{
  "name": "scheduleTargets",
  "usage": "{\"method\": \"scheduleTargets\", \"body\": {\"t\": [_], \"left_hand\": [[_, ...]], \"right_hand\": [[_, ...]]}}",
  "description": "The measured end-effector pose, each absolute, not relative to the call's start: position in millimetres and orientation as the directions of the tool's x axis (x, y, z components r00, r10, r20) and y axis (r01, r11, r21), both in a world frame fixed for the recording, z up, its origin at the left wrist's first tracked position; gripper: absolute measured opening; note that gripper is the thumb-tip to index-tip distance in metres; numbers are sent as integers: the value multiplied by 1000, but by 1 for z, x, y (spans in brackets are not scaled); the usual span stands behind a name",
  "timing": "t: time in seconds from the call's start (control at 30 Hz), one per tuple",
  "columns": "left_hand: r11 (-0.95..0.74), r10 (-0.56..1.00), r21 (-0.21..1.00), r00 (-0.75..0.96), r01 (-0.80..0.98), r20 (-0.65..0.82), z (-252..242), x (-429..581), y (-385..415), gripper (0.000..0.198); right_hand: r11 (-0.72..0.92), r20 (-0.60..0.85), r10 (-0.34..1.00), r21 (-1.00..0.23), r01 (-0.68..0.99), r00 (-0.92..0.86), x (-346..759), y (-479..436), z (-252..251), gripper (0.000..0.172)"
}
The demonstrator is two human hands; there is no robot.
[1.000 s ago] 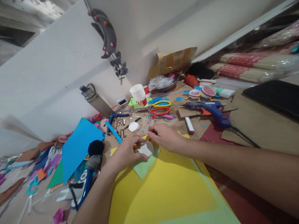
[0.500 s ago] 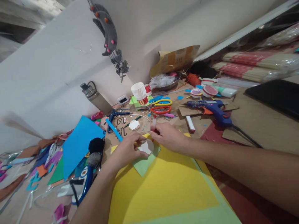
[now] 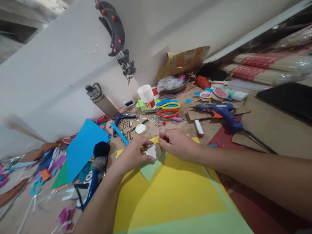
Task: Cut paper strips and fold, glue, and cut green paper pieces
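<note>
My left hand (image 3: pixel 133 154) pinches a small white rounded cut-out (image 3: pixel 152 151) and presses it onto a pale green paper scrap (image 3: pixel 151 169). My right hand (image 3: pixel 179 144) is closed around a slim glue stick with a red end (image 3: pixel 162 128), its lower tip at the cut-out's right edge. Both hands rest over a large yellow sheet (image 3: pixel 170 195) that lies on a light green sheet (image 3: pixel 207 224).
Behind the hands lie a white disc (image 3: pixel 140 128), red and yellow scissors (image 3: pixel 168 110), a stack of paper cups (image 3: pixel 146 95), a white glue stick (image 3: pixel 199 127) and a blue glue gun (image 3: pixel 223 113). A grey bottle (image 3: pixel 101 100) and blue paper (image 3: pixel 81 148) lie left.
Both hands stay on the cut-out with only slight shifts. The glue stick has tilted a little more upright and the camera has drifted slightly.
</note>
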State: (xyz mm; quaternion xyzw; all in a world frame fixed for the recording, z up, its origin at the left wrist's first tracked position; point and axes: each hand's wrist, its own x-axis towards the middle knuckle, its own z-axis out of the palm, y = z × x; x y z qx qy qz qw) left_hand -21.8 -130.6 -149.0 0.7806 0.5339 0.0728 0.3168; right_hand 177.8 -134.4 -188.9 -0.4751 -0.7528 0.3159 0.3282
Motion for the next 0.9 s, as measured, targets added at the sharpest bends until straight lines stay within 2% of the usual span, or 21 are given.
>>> {"method": "scheduleTargets", "body": {"t": [0.53, 0.77, 0.9], "left_hand": [[-280, 867, 579, 460, 766, -189, -154, -24, -130, 46], [-291, 861, 615, 480, 733, -166, -154, -24, -131, 43], [-321, 850, 592, 501, 739, -164, -154, -24, -131, 44]], "right_hand": [[398, 239, 908, -751, 527, -345, 178, -142, -190, 21], [434, 279, 897, -703, 563, -344, 178, -147, -192, 16], [448, 286, 891, -675, 586, -352, 178, -148, -193, 15]]}}
